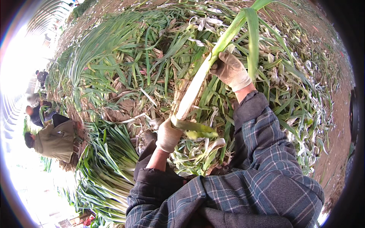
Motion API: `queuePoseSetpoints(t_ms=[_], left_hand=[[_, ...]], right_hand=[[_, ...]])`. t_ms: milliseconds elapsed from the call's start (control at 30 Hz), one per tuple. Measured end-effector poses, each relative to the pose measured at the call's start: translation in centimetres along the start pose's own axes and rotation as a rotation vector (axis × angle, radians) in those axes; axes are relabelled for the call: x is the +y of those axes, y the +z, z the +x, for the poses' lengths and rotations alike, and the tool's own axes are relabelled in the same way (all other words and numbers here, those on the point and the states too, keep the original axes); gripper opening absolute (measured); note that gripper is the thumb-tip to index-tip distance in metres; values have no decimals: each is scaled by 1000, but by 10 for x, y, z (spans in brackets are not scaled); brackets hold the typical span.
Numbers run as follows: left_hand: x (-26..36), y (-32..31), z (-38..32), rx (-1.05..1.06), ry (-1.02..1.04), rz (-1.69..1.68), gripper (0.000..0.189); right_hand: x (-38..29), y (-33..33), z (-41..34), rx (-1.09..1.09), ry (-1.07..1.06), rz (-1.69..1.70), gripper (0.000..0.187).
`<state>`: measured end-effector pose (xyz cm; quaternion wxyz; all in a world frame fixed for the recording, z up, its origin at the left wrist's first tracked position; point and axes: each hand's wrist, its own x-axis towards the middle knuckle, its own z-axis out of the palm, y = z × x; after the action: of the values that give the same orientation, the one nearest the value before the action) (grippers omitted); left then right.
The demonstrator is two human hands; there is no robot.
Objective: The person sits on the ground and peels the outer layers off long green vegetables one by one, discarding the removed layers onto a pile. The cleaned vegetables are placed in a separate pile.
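Observation:
A long leek-like onion stalk (196,87) lies slantwise between my two gloved hands, with its white shank low and its green leaves at the top. My left hand (168,134) grips the lower white end. From there a strip of yellow-green outer leaf (196,128) hangs off to the right, its tip blurred. Higher up, my right hand (230,69) has its fingers closed around the stalk where white turns to green. One broad green leaf (252,42) folds down beside my right wrist. The root end is hidden by my left hand.
Loose leaves and pale peelings (285,74) cover the ground around my hands. At the lower left is a pile of stalks (111,173); longer green leaves (108,42) are heaped at the upper left. Several people, one in an olive coat (57,139), are at the left.

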<state>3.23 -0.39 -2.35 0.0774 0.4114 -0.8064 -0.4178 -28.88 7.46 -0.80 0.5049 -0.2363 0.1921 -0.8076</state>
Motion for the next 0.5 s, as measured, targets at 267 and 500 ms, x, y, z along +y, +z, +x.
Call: queuePoseSetpoints(t_ms=[267,500], left_hand=[[16,-11,-5,-272,34,-154,37],[9,-21,-9,-711,-165,-568,48]], right_hand=[[6,-9,2,68,6,132,25],[31,14,-11,-200,-50,-407,27]])
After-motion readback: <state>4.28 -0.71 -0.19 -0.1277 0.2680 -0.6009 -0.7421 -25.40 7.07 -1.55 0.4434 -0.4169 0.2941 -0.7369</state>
